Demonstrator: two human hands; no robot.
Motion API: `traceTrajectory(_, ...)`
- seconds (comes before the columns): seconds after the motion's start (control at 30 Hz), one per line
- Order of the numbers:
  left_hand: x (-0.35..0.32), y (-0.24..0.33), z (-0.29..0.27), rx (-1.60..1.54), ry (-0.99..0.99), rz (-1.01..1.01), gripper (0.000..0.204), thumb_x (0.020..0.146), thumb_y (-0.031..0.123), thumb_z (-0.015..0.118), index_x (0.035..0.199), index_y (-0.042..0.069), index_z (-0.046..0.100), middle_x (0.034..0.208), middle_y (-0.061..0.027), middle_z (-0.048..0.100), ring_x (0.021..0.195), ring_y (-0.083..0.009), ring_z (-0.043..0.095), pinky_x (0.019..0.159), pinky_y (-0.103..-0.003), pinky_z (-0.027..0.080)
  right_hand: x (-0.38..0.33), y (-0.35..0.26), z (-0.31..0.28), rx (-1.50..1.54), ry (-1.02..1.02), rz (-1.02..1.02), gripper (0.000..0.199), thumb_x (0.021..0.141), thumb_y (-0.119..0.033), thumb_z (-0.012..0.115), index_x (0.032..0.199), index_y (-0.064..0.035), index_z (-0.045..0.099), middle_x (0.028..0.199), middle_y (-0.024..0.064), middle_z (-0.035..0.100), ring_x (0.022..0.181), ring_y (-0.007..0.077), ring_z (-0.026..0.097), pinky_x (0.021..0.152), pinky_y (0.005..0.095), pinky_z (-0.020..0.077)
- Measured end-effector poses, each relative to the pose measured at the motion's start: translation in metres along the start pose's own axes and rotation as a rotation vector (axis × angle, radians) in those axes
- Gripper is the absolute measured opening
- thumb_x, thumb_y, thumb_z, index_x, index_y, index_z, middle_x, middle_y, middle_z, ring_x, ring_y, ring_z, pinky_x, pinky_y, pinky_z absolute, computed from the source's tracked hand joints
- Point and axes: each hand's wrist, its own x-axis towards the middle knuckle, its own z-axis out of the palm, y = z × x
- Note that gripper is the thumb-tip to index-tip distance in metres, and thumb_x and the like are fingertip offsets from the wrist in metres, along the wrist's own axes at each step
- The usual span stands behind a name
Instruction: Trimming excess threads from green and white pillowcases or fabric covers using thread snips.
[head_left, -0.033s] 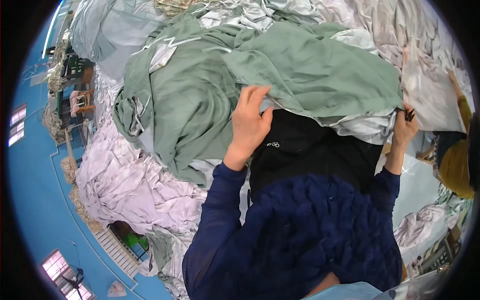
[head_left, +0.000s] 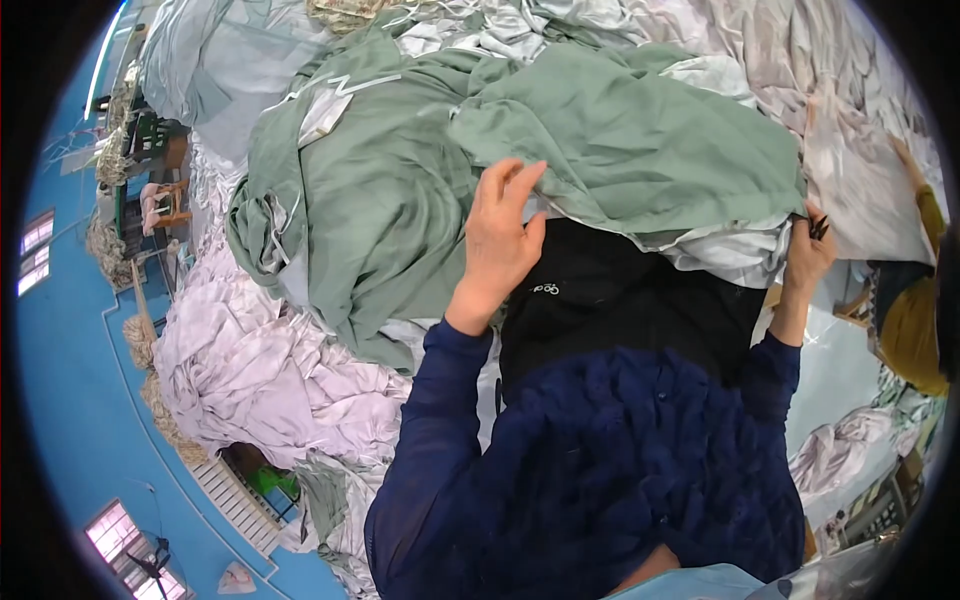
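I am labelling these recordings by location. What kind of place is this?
Probably a textile or laundry sorting workshop: large piles of green fabric and white sheets fill the view, and the left hand and right hand handle them.

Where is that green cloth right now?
In the head view, the green cloth lies across the upper middle of the fabric pile, above the black cloth, with the left hand on its lower edge.

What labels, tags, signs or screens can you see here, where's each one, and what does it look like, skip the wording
Small white printed mark: on the black fabric just below the left hand, a short pale line of print.
Pale grey-white patch: on the green cloth at upper left, roughly rectangular; label or lining, cannot tell.
No packages, signs or screens show.
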Motion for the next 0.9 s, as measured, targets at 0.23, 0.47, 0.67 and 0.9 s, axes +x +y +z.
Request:
traceTrajectory(0.23, 0.026, -0.031, 0.007, 0.307, 0.06, 0.398, 0.035, 0.064, -0.003, 0.064, 0.096, 0.01, 0.068, 0.107, -0.0061, 0.062, 0.107, -0.0303, 0.056, 0.088, -0.039, 0.042, -0.001, 0.012, 0.001, -0.041, -0.04, -0.059, 0.021, 0.088, 0.003, 0.057, 0.107, 0.0036, 0.067, 0.096, 0.003, 0.067, 0.088, 0.0092, 0.059, 0.082, 0.0221, 0.0456)
traceTrajectory(0.47, -0.01, -0.025, -0.035, 0.316, 0.473, 0.452, 0.017, 0.075, -0.002, 0.067, 0.089, 0.007, 0.069, 0.088, -0.005, 0.066, 0.087, -0.0272, 0.062, 0.078, -0.037, 0.046, -0.01, -0.004, 0.006, -0.084, 0.008, -0.21, 0.021, 0.084, 0.005, 0.061, 0.103, 0.0004, 0.067, 0.086, 0.0024, 0.068, 0.079, 0.0072, 0.06, 0.074, 0.0207, 0.0464)
traceTrajectory(0.67, -0.057, 0.017, -0.016, -0.861, -0.259, -0.696, 0.034, 0.099, 0.029, 0.054, 0.099, -0.003, 0.066, 0.089, -0.0129, 0.07, 0.062, -0.0143, 0.064, 0.052, -0.021, 0.045, -0.018, -0.023, 0.007, -0.297, -0.11, -0.353, 0.015, 0.087, 0.0, 0.064, 0.101, -0.0034, 0.067, 0.083, 0.0033, 0.067, 0.075, 0.0096, 0.061, 0.07, 0.0227, 0.0476)
traceTrajectory(0.9, -0.014, 0.037, 0.031, -1.105, -0.287, -1.023, 0.036, 0.092, 0.028, 0.065, 0.093, -0.007, 0.06, 0.082, -0.0163, 0.066, 0.055, -0.0194, 0.066, 0.037, -0.021, 0.038, -0.019, -0.024, -0.001, -0.329, -0.143, -0.354, 0.016, 0.086, -0.001, 0.066, 0.102, -0.0041, 0.067, 0.084, 0.0034, 0.067, 0.076, 0.0093, 0.061, 0.07, 0.0228, 0.047)
